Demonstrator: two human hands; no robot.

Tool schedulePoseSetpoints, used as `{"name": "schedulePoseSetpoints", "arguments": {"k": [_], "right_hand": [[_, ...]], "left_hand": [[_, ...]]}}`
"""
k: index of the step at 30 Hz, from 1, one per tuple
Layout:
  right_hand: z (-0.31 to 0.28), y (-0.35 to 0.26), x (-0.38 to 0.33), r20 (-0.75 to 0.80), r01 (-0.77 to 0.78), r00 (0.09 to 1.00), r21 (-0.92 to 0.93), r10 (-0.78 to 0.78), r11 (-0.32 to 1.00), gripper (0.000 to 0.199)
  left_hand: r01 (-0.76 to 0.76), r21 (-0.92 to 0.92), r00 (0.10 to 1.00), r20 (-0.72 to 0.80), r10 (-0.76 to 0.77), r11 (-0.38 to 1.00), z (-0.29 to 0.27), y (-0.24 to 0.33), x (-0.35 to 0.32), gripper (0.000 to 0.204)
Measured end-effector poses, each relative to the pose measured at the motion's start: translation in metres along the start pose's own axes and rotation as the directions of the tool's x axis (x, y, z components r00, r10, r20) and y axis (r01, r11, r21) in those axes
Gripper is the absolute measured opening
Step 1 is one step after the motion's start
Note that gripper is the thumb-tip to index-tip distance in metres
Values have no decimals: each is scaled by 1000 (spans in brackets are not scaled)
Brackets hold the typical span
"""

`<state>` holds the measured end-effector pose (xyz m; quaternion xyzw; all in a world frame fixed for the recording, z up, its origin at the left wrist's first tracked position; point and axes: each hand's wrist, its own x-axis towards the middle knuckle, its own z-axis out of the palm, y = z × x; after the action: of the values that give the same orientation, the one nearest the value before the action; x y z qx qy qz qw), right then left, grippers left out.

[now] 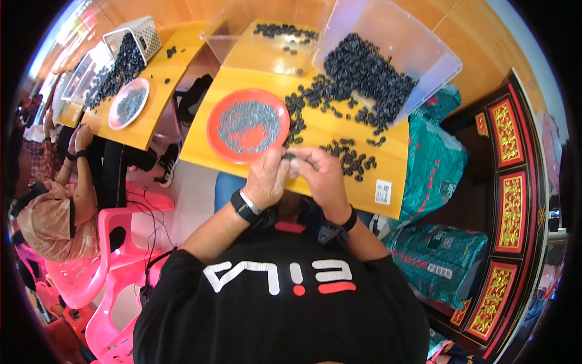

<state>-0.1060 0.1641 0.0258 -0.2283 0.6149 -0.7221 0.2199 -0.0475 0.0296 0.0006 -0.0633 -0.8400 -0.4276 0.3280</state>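
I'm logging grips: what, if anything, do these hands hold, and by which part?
The left hand and right hand pinch a small dark piece; which part is too small to tell.

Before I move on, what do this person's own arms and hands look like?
The left hand and right hand are gloveless; the black fabric sleeves are short. The left wears a wide black strap and thin whitish band; the right, a narrow black strap and bulky dark device.

yellow table point(391, 161) with red plate point(233, 156), loose black pieces point(299, 126), clear bin point(424, 45), white label point(382, 192)
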Motion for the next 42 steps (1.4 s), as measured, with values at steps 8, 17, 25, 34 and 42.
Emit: {"name": "schedulePoseSetpoints", "arguments": {"k": [8, 17, 25, 34, 42], "right_hand": [[2, -1, 1, -12, -27, 1000, 3, 27, 1000, 16], [-35, -65, 88, 186, 51, 982, -348, 16, 936, 24], [-48, -70, 163, 12, 73, 997, -356, -74, 932, 25], [-106, 13, 150, -2, 37, 997, -840, -71, 541, 13], [-76, 27, 150, -84, -64, 995, -949, -51, 309, 17]], "left_hand": [[116, -72, 993, 20, -115, 991, 6, -5, -9, 13], [278, -276, 946, -85, -311, 920, -1, -6, 0, 11], [267, -208, 958, -50, -283, 941, -5, 1, 5, 8], [176, -176, 979, -75, -191, 969, 0, -6, 5, 4], [202, -146, 978, -22, -207, 968, -2, -5, 6, 4]]}}
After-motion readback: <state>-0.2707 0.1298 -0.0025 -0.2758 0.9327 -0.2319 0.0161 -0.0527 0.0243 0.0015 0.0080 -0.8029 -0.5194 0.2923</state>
